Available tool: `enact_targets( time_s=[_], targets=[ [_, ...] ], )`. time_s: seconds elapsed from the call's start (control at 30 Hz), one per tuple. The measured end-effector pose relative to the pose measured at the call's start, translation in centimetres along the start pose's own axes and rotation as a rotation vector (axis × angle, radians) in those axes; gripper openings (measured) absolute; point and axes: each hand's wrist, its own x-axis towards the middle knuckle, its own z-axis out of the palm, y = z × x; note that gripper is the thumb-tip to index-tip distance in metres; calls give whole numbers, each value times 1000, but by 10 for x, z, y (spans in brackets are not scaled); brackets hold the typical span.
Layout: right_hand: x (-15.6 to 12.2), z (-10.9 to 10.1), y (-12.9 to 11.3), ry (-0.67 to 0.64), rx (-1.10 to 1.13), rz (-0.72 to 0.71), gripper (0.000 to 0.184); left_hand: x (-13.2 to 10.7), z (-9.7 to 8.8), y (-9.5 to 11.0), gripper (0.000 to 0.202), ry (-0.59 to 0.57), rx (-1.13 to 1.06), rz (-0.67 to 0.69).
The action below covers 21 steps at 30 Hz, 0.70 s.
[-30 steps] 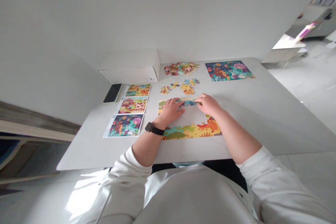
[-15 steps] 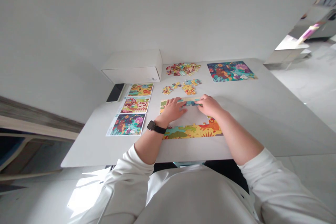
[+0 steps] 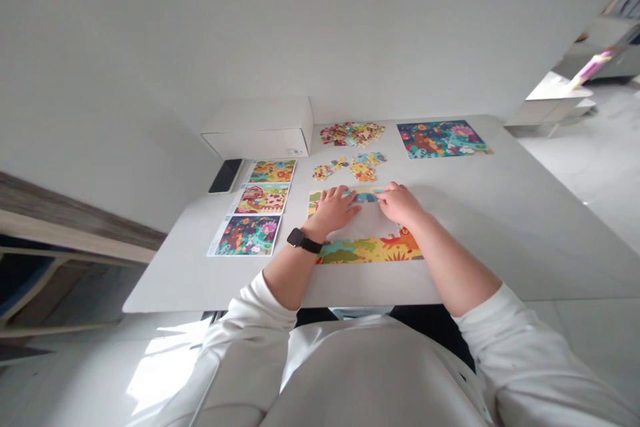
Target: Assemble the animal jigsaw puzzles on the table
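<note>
A partly joined jigsaw puzzle (image 3: 370,251) with yellow, green and orange animal scenes lies before me, its border pieces framing a bare middle. My left hand (image 3: 336,209) rests flat over its upper left part, fingers outstretched, with a black watch (image 3: 296,237) on the wrist. At the far edge, my right hand (image 3: 399,204) has its fingers pinched at a blue puzzle piece (image 3: 369,197) in the top row. Part of that piece and the right border are covered by the hand and forearm.
Several loose pieces (image 3: 363,172) and a heap of pieces (image 3: 353,134) lie beyond. A finished dark puzzle (image 3: 443,139) is at the far right. Left are picture sheets (image 3: 249,235), a phone (image 3: 226,176) and a white box (image 3: 257,142) against the wall.
The view has shifted slightly, so the table sits a little further right. Both hands stay at nearly the same places on the puzzle's far edge.
</note>
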Motion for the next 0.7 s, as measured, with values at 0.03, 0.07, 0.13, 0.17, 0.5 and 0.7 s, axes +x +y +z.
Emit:
enact_targets(
  time_s=[0.03, 0.07, 0.13, 0.17, 0.5, 0.7],
  targets=[
    [1, -1, 2, -3, -1, 20, 42, 0, 0, -2, 50, -7, -2, 8],
    [1, -1, 4, -6, -4, 45, 42, 0, 0, -3, 50, -11, -6, 15],
    [1, -1, 7, -2, -12, 88, 40, -1, 1, -5, 51, -10, -14, 26],
    [0, 0, 8, 5, -17, 93, 40, -2, 1, -4, 52, -7, -16, 26],
    [4, 21, -8, -1, 65, -167, 64, -3, 1, 8, 64, -2, 23, -11],
    [6, 19, 7, 19, 101, -107, 53, -1, 5, -9, 48, 6, -56, 25]
  ],
)
